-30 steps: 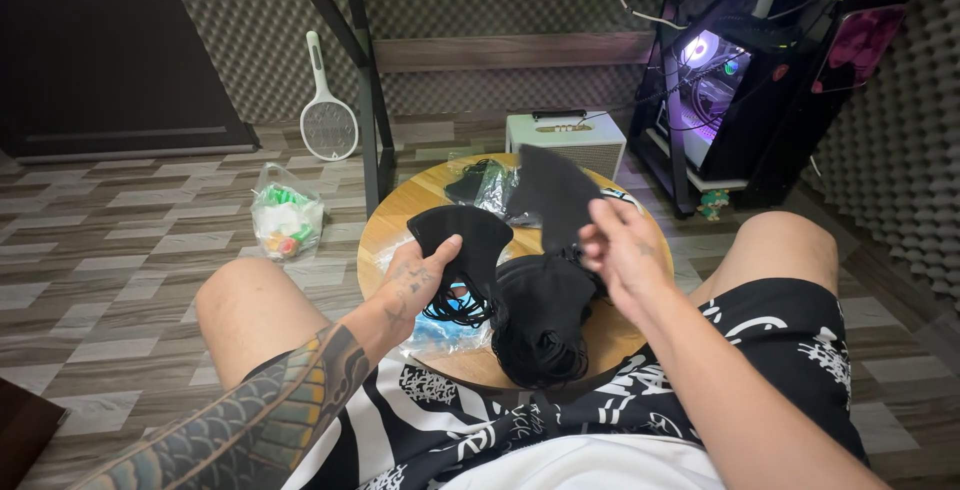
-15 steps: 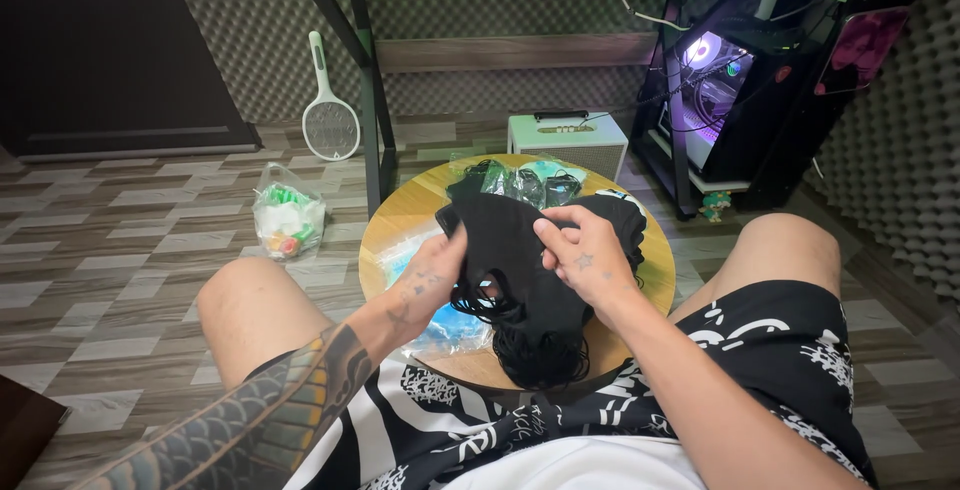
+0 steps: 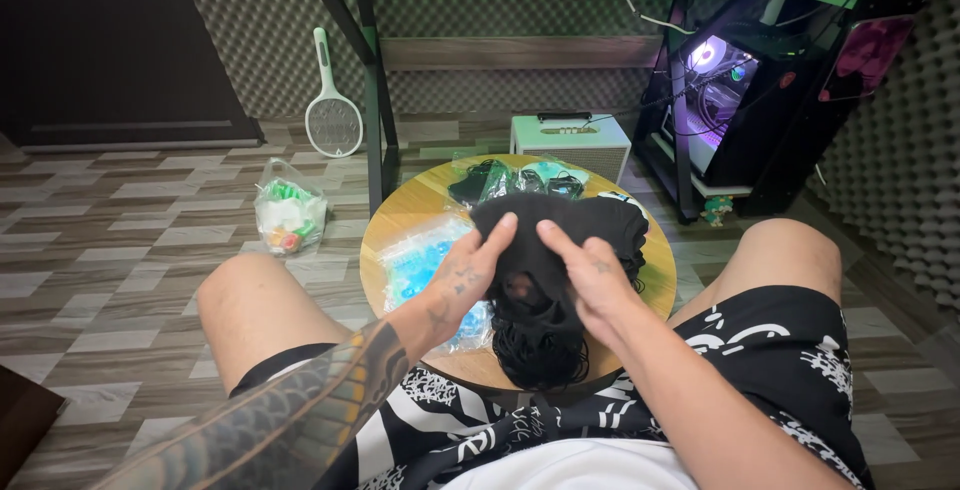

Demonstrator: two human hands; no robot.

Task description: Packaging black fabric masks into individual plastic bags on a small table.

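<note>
— How are your arms set over the table [image 3: 400, 212]?

— Both forearms reach forward from your lap and meet above the table's near half. Your left arm, tattooed, comes in from the lower left; your right arm comes in from the lower right. The wrists angle toward each other.

— And your left hand [image 3: 462, 275]?

— It's partly closed. The fingers stretch up along the left edge of the black cloth [image 3: 555, 240] and the thumb side presses into it, so you have the cloth pinched there.

— Your right hand [image 3: 590, 275]?

— Much the same: fingers extended and loosely curled over the cloth's middle, index pointing toward your left hand's fingertips, nearly touching them. It grips the cloth from the right.

— Where is the cloth?

— Bunched between your hands above the table, its lower end hanging down over the table's near edge toward your lap.

— What else is on the table?

— A clear bag [image 3: 425, 260] with blue pieces lies under your left hand, and small packets [image 3: 520, 180] sit at the table's far edge.
</note>
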